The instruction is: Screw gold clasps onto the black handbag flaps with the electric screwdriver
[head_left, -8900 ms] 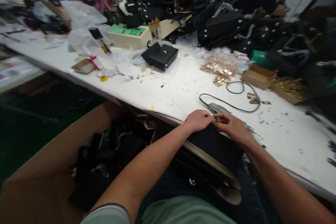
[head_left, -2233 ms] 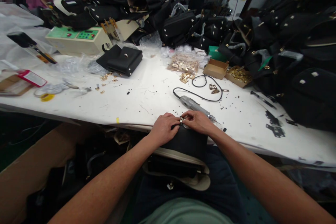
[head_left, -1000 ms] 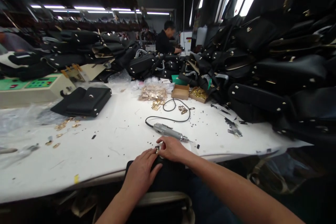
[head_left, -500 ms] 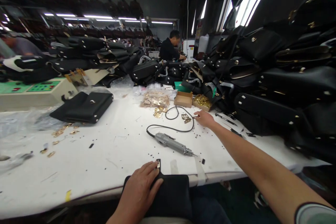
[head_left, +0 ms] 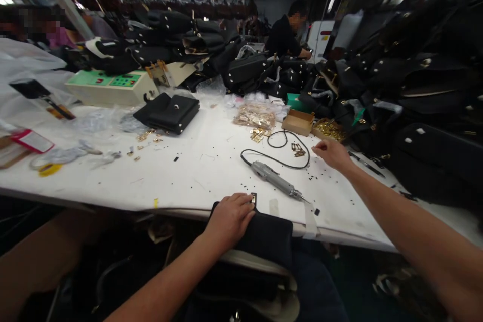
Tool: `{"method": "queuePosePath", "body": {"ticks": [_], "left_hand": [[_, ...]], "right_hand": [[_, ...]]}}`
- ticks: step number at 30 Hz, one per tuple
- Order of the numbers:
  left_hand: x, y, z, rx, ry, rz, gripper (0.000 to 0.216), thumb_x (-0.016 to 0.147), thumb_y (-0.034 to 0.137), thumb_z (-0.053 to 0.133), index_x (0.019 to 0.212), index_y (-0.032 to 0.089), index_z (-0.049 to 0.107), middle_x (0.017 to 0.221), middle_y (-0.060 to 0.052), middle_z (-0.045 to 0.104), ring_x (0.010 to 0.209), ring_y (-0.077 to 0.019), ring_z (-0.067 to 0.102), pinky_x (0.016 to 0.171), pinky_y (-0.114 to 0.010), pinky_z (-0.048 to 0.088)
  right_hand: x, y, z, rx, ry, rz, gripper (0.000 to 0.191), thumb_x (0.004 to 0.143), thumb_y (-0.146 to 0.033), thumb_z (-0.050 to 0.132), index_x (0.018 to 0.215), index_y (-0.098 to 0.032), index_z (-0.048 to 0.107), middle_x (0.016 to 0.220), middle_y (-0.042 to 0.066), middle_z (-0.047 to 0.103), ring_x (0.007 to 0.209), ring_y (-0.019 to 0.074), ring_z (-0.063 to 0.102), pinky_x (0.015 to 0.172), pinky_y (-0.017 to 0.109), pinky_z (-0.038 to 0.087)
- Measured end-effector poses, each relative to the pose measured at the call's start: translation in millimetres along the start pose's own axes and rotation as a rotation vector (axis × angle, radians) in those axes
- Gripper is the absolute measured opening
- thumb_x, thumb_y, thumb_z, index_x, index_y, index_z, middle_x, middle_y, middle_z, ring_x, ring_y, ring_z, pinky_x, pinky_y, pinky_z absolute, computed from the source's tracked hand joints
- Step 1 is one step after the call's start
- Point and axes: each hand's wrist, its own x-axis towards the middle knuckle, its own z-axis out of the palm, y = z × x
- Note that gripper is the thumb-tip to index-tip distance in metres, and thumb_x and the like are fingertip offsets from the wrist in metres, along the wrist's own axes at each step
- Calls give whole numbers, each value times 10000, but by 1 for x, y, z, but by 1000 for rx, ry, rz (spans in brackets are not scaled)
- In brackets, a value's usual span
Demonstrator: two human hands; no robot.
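Observation:
A black leather bag [head_left: 273, 234] lies at the table's front edge, its pale-lined opening toward me. My left hand [head_left: 232, 219] presses down on its flap and holds it, fingers bent around a narrow tab with a small gold metal plate [head_left: 253, 199]. Farther off to the right, my right hand [head_left: 332, 155] hovers over the table with thumb and fingertips pinched together. What is between those fingertips is too small to make out. Just left of them lie several gold metal plates [head_left: 298, 150]. Between the hands rests a grey electric screwdriver [head_left: 275, 178] with its black cord looped behind.
Small black screws dot the white tabletop [head_left: 211, 161]. Behind are a cardboard box [head_left: 298, 122], a box of gold fittings [head_left: 329, 130] and bagged fittings [head_left: 256, 114]. Another black bag [head_left: 171, 112] lies left. Piled bags [head_left: 433, 161] bound the right side. A co-worker [head_left: 287, 32] works beyond.
The view has swung left and down, showing more of the bag's opening. My left hand stays on the flap; my right hand remains pinched and sits slightly right of the loose gold plates.

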Motion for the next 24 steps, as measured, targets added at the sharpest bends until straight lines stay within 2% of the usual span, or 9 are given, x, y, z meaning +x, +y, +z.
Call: {"method": "queuePosePath", "body": {"ticks": [3,5,8,10,12,13,18,21,24], "left_hand": [[0,1,-1,-1,-11,-10,186,958,241,580,1083,242,718,1245,-59,692,1174,-246,609,927,-427,524],[0,1,-2,-4,-14,-10,169,957,246,585,1051,239,725,1238,-61,691,1162,-244,609,915,-422,519],[0,2,-3,-18,-9,-11,156,947,251,605,1032,242,736,1232,-62,689,1146,-237,611,917,-406,513],[0,2,-2,-24,-7,-16,165,944,252,613,1052,246,737,1235,-60,690,1149,-235,610,926,-403,508],[0,1,0,-35,-3,-21,171,944,251,616,1062,249,739,1232,-53,696,1157,-236,608,936,-403,506],[0,0,1,-44,0,-24,171,943,253,619,1063,250,740,1229,-49,700,1161,-236,607,945,-404,504],[1,-5,9,-100,19,-35,160,934,256,638,1042,255,755,1199,-42,719,1153,-229,616,985,-415,499],[3,-5,9,-139,29,-53,159,909,248,675,1049,250,749,1164,-43,730,1131,-228,624,983,-417,502],[5,-3,6,-182,43,-103,195,865,232,727,1060,241,723,1132,-38,733,1117,-232,625,983,-414,496]], "right_hand": [[-47,-29,2,279,-18,-88,345,910,-442,574,1097,-172,681,848,76,714,684,190,650,600,299,473],[-81,-55,10,544,-98,-193,356,870,-462,626,1091,-193,700,889,62,715,710,191,663,613,300,490],[-123,-93,26,727,-235,-310,269,816,-441,698,929,-204,757,975,62,719,871,209,670,785,330,515],[-137,-112,37,820,-377,-314,269,791,-424,731,939,-203,771,1040,64,720,953,218,662,868,343,505],[-141,-123,48,910,-490,-266,303,788,-429,735,970,-189,772,1051,71,727,967,222,662,888,353,504],[-141,-126,54,937,-504,-237,310,792,-427,729,975,-180,770,1033,74,733,953,222,664,886,358,505],[-135,-134,75,848,-346,-176,305,752,-322,732,1018,-174,749,874,57,742,797,202,665,798,351,514],[-136,-139,77,755,-349,-178,316,747,-278,713,1046,-175,733,840,50,742,732,190,666,746,337,519],[-138,-144,75,757,-378,-136,285,730,-258,710,1000,-168,730,855,51,748,715,184,672,714,321,528]]}}
